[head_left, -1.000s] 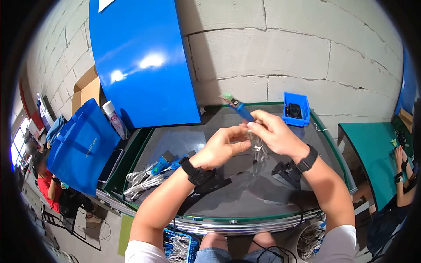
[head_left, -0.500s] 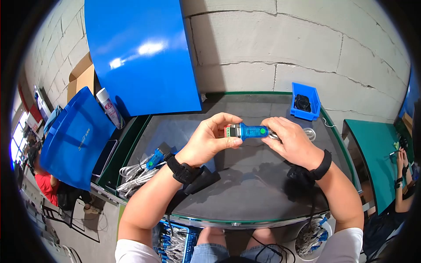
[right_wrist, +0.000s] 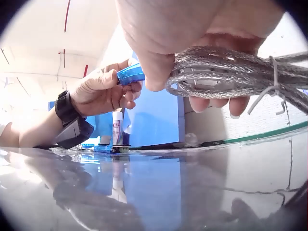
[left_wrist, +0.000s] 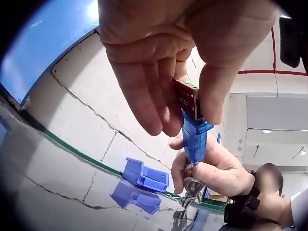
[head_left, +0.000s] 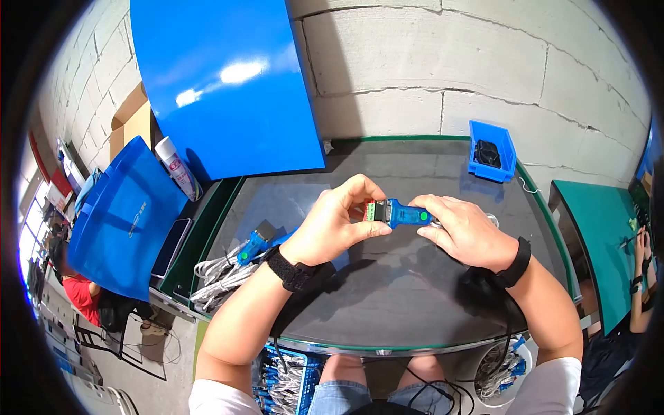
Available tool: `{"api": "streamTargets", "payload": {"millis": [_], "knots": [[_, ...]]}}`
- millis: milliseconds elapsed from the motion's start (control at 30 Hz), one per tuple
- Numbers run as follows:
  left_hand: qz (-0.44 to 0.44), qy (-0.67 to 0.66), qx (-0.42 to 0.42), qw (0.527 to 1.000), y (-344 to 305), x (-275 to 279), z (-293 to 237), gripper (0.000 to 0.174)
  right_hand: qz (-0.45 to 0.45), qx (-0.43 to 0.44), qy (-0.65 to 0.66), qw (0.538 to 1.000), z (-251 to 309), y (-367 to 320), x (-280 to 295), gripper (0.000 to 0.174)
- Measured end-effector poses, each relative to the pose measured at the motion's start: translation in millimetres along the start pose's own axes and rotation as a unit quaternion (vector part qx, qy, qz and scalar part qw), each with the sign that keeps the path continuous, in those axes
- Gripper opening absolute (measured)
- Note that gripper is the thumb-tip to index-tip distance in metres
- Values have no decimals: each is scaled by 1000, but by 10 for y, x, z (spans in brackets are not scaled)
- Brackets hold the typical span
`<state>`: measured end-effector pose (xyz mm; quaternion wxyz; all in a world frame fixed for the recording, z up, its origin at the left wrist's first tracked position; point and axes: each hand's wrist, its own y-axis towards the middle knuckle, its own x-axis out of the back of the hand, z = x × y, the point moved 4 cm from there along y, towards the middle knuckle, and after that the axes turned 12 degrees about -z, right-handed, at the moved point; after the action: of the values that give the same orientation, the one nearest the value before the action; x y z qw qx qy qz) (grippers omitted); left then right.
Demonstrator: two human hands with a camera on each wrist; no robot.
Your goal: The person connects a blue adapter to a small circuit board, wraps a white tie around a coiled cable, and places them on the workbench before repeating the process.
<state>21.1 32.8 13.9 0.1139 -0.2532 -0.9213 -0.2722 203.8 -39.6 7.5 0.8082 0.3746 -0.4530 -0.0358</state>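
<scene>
A translucent blue connector lies level between both hands above the dark table. My left hand pinches the small red and green terminal board at its left end between thumb and fingers; the left wrist view shows the red board beside the thumb. My right hand is at the connector's cable end, and in the right wrist view its fingers curl round a coiled grey cable bound with a white tie.
Several cabled blue connectors lie at the table's left. A blue bin with a black item stands at the back right. A blue bag and a spray can stand left. Below are a blue basket and a white bucket.
The connector has turned from tilted upward to level, its terminal end facing left. My left hand has moved to that end and pinches it; my right hand has shifted right to the cable side.
</scene>
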Motion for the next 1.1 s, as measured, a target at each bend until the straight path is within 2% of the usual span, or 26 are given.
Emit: {"api": "streamTargets", "payload": {"millis": [133,233,367,633,767,833,967,1033,1100], "knots": [[0,86,1,996,-14,-73,37,38,6,15,3,1000,-45,-24,-39,29],[-5,87,-13,996,-29,-100,-2,38,31,-1,3,1000,-40,-20,-35,30],[-14,77,-22,997,-26,-81,-32,38,4,9,12,1000,-33,-6,-22,31],[-32,-31,-37,998,-48,-64,-82,43,-66,22,30,997,29,23,50,30],[-40,-57,-68,995,-58,-50,-93,41,-70,14,40,997,-2,30,56,31],[-9,-62,-78,995,-66,-58,-108,39,-59,22,34,997,-13,23,47,33],[2,-82,-79,993,-72,-34,-139,40,-51,22,44,998,-44,22,30,33],[21,-135,-50,989,-73,-24,-107,44,-45,29,54,997,-66,17,5,32],[26,-123,-61,990,-67,-24,-107,44,-37,29,56,997,-71,12,1,31]]}}
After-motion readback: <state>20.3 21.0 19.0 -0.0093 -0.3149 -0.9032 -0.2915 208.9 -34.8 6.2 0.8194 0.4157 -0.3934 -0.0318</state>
